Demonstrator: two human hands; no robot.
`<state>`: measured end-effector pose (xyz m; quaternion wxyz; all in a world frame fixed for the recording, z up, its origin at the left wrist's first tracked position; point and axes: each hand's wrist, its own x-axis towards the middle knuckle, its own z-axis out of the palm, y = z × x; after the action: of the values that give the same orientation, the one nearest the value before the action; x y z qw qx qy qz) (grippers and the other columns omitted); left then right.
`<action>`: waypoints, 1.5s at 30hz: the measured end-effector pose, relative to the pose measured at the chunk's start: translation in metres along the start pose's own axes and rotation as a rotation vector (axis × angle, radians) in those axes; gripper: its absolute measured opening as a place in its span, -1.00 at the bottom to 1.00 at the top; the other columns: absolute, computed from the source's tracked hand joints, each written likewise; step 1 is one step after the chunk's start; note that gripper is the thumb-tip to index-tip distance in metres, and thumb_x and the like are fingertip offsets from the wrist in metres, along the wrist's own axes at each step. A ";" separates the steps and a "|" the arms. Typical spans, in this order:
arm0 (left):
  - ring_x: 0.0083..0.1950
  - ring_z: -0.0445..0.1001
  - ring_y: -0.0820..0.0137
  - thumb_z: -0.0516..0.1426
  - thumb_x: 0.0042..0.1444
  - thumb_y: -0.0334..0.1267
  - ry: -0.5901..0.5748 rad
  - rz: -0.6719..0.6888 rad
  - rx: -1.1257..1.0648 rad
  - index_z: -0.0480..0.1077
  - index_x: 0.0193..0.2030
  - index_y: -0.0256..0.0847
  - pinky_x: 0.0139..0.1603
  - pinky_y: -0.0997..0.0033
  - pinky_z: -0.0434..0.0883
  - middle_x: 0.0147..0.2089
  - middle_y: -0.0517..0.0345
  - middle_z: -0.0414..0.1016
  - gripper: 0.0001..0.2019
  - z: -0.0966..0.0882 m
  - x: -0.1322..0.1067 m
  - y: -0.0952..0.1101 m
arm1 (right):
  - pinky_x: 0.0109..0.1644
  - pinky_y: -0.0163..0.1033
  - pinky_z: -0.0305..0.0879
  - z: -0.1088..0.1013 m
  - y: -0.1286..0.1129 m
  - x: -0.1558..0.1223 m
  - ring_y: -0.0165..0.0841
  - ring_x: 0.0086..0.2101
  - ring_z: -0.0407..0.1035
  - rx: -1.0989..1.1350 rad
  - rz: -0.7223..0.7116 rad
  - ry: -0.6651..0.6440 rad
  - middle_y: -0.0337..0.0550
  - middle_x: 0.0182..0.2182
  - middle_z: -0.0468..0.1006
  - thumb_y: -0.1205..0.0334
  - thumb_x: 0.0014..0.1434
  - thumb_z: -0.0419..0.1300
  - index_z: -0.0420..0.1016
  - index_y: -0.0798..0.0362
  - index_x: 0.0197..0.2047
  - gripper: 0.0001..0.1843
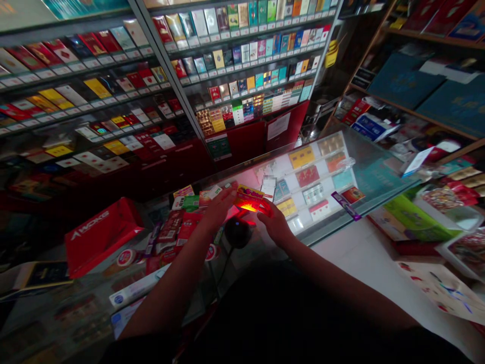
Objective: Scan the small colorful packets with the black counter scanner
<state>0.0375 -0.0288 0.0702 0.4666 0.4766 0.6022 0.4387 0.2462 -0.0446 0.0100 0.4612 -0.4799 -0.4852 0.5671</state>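
Note:
Between my hands is a small yellow-and-red candy packet [250, 192], its underside lit bright red. My left hand [220, 206] grips its left end, and the fingers of my right hand [273, 221] close on its right end. Just below the packet stands a round black scanner [238, 232] on the glass counter, with red light around it and a cable trailing down. Left of my left hand lies a pile of packaged snacks [178, 227] in red, green and purple. A small white-screened object [269, 188], perhaps a phone, is behind my right hand.
A red box [102, 235] stands at the counter's left. On the right of the glass counter [379, 167] lie a purple wrapped bar [345, 206] and a small orange-brown packet [353, 194]. Shelves of cigarette packs [235, 55] line the back. Boxes and bags crowd the right side.

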 end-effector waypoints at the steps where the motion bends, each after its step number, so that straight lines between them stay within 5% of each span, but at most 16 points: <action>1: 0.27 0.54 0.07 0.24 0.22 0.16 -0.003 -0.002 0.005 0.58 0.19 -0.15 0.34 0.04 0.44 0.24 -0.05 0.61 -0.46 0.003 0.000 0.000 | 0.28 0.05 0.45 -0.002 -0.002 0.000 -0.09 0.14 0.54 -0.009 0.007 0.022 -0.11 0.11 0.68 0.27 0.07 0.33 0.54 -0.06 0.22 -0.39; 10: 0.08 0.65 0.11 0.32 0.16 -0.08 0.014 0.041 0.185 0.53 0.17 -0.23 0.11 0.11 0.57 0.15 -0.16 0.65 -0.53 0.037 -0.009 0.005 | -0.17 -0.11 0.55 -0.030 0.007 0.008 -0.18 -0.17 0.61 0.053 0.185 0.205 -0.01 -0.04 0.72 0.09 -0.02 0.39 0.57 0.05 -0.01 -0.52; 17: 0.02 0.65 0.12 0.25 0.21 -0.15 -0.125 0.060 0.388 0.57 0.13 -0.19 0.05 0.17 0.54 0.08 -0.10 0.68 -0.63 0.079 -0.032 0.010 | -0.20 -0.12 0.54 -0.071 0.027 0.011 -0.19 -0.21 0.60 0.001 0.205 0.265 -0.04 -0.16 0.72 0.04 0.01 0.35 0.60 0.06 -0.07 -0.57; 26: 0.04 0.64 0.10 0.25 0.21 -0.12 -0.163 -0.111 0.455 0.58 0.15 -0.29 0.11 0.17 0.49 0.11 -0.19 0.67 -0.58 0.131 -0.043 -0.042 | -0.13 -0.08 0.58 -0.116 0.077 0.006 -0.15 -0.19 0.63 -0.315 0.299 0.184 -0.02 -0.18 0.73 0.16 0.11 0.30 0.63 0.06 -0.08 -0.69; 32: -0.04 0.66 0.13 0.28 0.17 -0.12 -0.145 -0.245 0.411 0.62 0.00 -0.31 0.04 0.21 0.52 -0.03 -0.15 0.71 -0.65 0.146 -0.038 -0.082 | -0.01 -0.12 0.55 -0.130 0.093 0.004 -0.17 -0.13 0.64 -0.503 0.330 0.040 -0.03 -0.16 0.74 0.24 0.18 0.31 0.67 0.07 -0.03 -0.72; 39: 0.03 0.68 0.08 0.29 0.15 -0.11 -0.082 -0.366 0.320 0.58 0.00 -0.30 0.10 0.15 0.54 0.02 -0.20 0.71 -0.64 0.150 -0.041 -0.095 | 0.09 -0.15 0.48 -0.152 0.089 0.011 -0.19 -0.07 0.63 -0.559 0.284 -0.074 -0.03 -0.08 0.75 0.30 0.19 0.32 0.69 0.08 -0.01 -0.71; 45: 0.09 0.68 -0.01 0.29 0.08 0.00 0.012 -0.396 0.287 0.56 0.02 -0.27 0.16 0.05 0.52 0.05 -0.22 0.70 -0.55 0.150 -0.066 -0.092 | 0.06 -0.10 0.47 -0.214 0.071 0.015 -0.18 -0.13 0.62 -0.612 0.170 0.123 -0.06 -0.16 0.75 0.25 0.21 0.28 0.69 0.02 -0.07 -0.76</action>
<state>0.1770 -0.0963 -0.0364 0.4676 0.4082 0.7426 0.2515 0.4531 -0.0138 -0.0763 0.2750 -0.6683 -0.5626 0.4015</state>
